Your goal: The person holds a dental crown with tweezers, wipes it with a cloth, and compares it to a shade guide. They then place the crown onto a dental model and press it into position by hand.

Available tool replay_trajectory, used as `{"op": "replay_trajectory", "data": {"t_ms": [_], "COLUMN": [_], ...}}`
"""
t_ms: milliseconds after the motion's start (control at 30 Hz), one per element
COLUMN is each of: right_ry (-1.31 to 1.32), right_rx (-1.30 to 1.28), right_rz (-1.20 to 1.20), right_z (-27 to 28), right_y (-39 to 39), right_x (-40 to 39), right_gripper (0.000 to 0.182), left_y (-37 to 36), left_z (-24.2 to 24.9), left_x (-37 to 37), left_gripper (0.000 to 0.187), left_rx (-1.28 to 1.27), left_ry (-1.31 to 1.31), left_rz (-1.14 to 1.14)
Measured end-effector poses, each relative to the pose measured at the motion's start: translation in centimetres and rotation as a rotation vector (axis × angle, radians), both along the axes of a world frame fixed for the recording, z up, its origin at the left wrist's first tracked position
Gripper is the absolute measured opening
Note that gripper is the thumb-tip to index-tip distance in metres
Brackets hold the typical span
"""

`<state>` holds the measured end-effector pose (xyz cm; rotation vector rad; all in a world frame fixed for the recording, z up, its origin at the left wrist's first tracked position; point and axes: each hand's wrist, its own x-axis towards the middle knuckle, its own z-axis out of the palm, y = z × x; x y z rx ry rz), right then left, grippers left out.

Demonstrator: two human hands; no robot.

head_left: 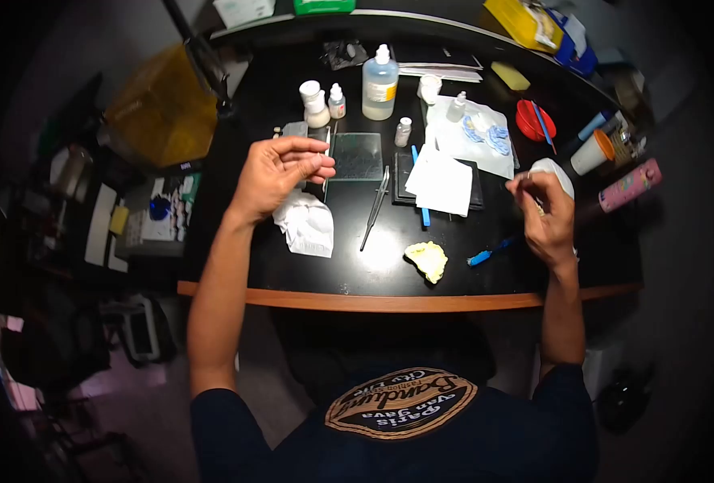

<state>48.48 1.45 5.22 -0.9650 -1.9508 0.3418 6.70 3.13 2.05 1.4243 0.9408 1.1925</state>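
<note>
My left hand point(280, 173) is raised over the left of the black desk, its fingers curled together near the thumb; whatever it may hold is too small to make out. Below it lies a crumpled white tissue point(305, 225), and a glass plate point(357, 156) is just to its right. On the right, my right hand point(545, 211) has thumb and fingertips pinched, with something pale and small by the palm. Behind that hand sits a white rounded item point(554, 173). Metal tweezers point(375, 209), a yellow crumpled piece point(428, 262) and a blue-handled brush point(490, 252) lie between the hands.
White sheets point(444, 183) cover a black pad. Farther back stand a large clear bottle point(380, 87), small white bottles point(314, 105), a vial point(404, 131) and a red bowl point(536, 121). At right are a cup point(592, 153) and a pink case point(631, 185). The desk's wooden edge point(373, 302) runs in front.
</note>
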Motion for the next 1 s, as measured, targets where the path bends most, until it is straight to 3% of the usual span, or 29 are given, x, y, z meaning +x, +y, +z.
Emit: {"op": "replay_trajectory", "data": {"t_ms": [100,267,367,533,1000], "right_ry": [0.385,0.693,0.85,0.854,0.684], "right_rx": [-0.188,-0.22,-0.258,-0.217,-0.115], "right_rz": [0.11,0.45,0.5,0.508,0.49], "right_z": [0.2,0.2,-1.1,-2.9,-3.5], "right_y": [1.0,1.9,1.6,0.7,0.3], "right_x": [-6.0,-11.4,-14.0,-15.3,-15.4], "right_gripper": [0.009,0.008,0.011,0.012,0.014], "left_y": [2.2,3.1,3.0,2.9,2.1], "left_z": [0.9,-1.6,-2.3,-3.0,-2.7], "left_x": [0.6,2.4,1.6,2.0,2.5], "left_gripper": [0.024,0.011,0.009,0.01,0.013], "left_rx": [0.057,0.033,-0.068,-0.087,-0.076], "left_ry": [-0.04,-0.2,-0.263,-0.374,-0.272], "left_rz": [-0.114,-0.237,-0.279,-0.351,-0.344]}}
